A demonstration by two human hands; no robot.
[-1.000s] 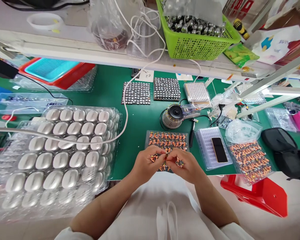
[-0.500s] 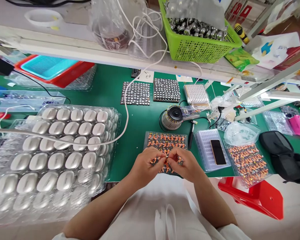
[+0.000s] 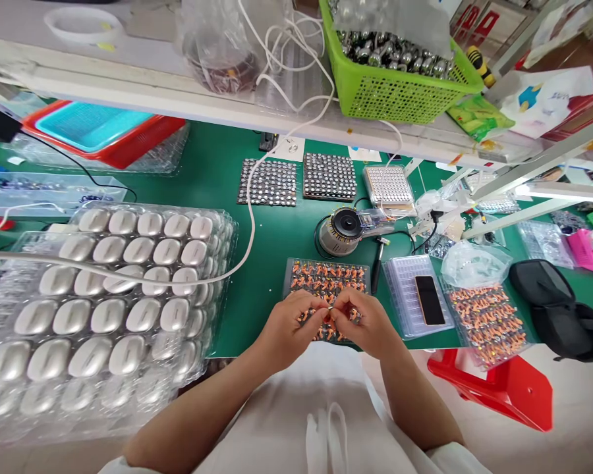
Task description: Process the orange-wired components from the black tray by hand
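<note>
My left hand (image 3: 292, 328) and my right hand (image 3: 364, 322) meet fingertip to fingertip, both pinched closed on one tiny part (image 3: 331, 308). Its kind is too small to make out; a bit of it looks shiny and a bit orange. Directly beneath them lies a tray of small orange parts (image 3: 326, 273) with metallic bits, set in rows; its middle is partly covered by my hands. Beyond this tray stands a round grey device with a black top (image 3: 346, 227). A small hammer (image 3: 378, 264) lies to the right of the tray.
Stacked clear trays of silver-white oval shells (image 3: 109, 316) fill the left. On the right are clear trays (image 3: 409, 289) bearing a phone (image 3: 429, 299), another orange-parts tray (image 3: 489, 322) and a black case (image 3: 563, 309). A shelf with a green basket (image 3: 405, 95) overhangs; a white cable (image 3: 251, 217) hangs down.
The view has shifted slightly. Both hands keep nearly the same pinch over the tray, with the tiny part between the fingertips.
</note>
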